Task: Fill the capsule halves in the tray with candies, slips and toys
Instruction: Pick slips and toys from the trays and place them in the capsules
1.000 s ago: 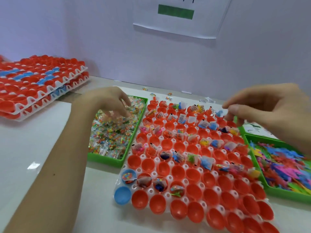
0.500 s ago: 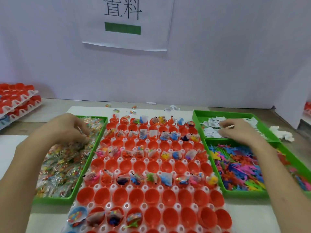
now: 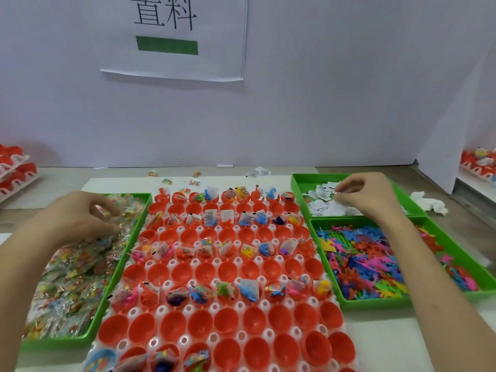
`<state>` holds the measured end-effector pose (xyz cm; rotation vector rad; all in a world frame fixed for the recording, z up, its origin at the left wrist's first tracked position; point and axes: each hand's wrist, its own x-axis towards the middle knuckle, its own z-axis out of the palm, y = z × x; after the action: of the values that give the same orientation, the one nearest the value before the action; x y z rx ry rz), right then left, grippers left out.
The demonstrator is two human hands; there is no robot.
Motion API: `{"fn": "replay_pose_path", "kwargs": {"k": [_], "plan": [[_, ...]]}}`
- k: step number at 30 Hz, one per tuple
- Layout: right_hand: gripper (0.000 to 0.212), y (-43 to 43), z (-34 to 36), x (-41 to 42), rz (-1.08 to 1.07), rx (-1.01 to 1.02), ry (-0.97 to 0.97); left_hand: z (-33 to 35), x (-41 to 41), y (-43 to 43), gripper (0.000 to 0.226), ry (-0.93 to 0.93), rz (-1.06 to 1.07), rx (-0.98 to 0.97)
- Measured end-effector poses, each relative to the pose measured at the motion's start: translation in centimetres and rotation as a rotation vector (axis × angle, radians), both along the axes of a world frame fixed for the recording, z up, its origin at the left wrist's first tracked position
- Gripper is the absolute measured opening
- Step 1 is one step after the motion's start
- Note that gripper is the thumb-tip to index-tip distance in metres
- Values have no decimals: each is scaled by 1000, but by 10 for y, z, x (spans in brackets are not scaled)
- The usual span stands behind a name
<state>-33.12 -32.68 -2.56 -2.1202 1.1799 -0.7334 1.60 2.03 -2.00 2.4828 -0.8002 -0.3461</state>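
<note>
A white tray (image 3: 185, 339) of red capsule halves lies in the centre; several rows hold candies, slips and toys, and the rows between them hold nothing. My left hand (image 3: 80, 218) is over the green candy tray (image 3: 115, 277), its curled fingers gripping wrapped candies (image 3: 75, 277) at the tray's far end. My right hand (image 3: 367, 197) is over the green slip tray (image 3: 298, 189) and pinches white paper slips (image 3: 319, 202) between thumb and fingertips. In front of the slip tray, a green tray (image 3: 375, 302) holds colourful plastic toys (image 3: 362, 264).
Stacked trays of red capsules stand at the far left (image 3: 13, 167) and far right (image 3: 480, 165). Loose candies (image 3: 166, 181) and slips (image 3: 261, 171) lie behind the capsule tray. A crumpled white tissue (image 3: 429, 202) sits right of the slip tray. A wall with a paper sign (image 3: 171, 36) closes the back.
The view swung from the left to the centre. My right hand went from above the capsule tray to the slip tray and now pinches slips. My left hand stayed in the candies.
</note>
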Motion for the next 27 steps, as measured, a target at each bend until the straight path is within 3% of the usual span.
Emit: {"fn": "replay_pose_path", "kwargs": {"k": [10,16,24,27], "plan": [[15,7,13,6,22,-67,-61,1,0,0,27,-22,80,-37],[13,6,11,4,-9,-35,-52,5,9,8,12,52,102,-28],[11,5,11,3,-13,-77,-44,15,4,13,48,111,158,2],[14,6,12,3,-20,-82,-38,17,8,18,47,77,149,1]]}}
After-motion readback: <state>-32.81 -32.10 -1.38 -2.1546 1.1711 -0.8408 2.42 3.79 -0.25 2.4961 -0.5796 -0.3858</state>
